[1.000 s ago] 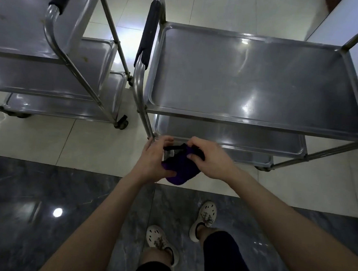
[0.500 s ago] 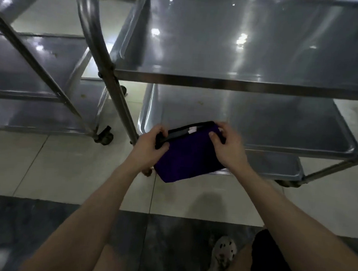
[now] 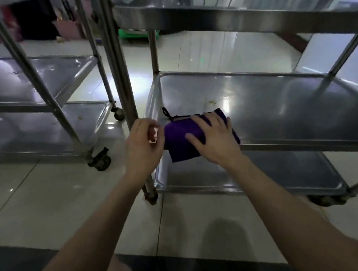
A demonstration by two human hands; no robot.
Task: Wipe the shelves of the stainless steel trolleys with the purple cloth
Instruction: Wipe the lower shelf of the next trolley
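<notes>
1. The cloth (image 3: 180, 141) is located on the front left corner of the middle shelf (image 3: 292, 113) of the right trolley (image 3: 224, 20). Its near edge is seen overhanging the shelf's front rim.
2. The cloth is folded. A black trim with a loop (image 3: 165, 111) is shown along its far edge.
3. The right hand (image 3: 215, 138) is laid flat on the cloth, palm down, with fingers straight and spread.
4. The left hand (image 3: 144, 142) is held just beside the cloth's left edge, with fingers curled towards the thumb. Whether the cloth is pinched cannot be told, as the fingers are blurred.
5. Crumbs (image 3: 213, 102) are seen on the middle shelf, just behind the cloth.
6. The left trolley (image 3: 40, 77) is parked near the right trolley, on the tiled floor (image 3: 63, 201).
</notes>
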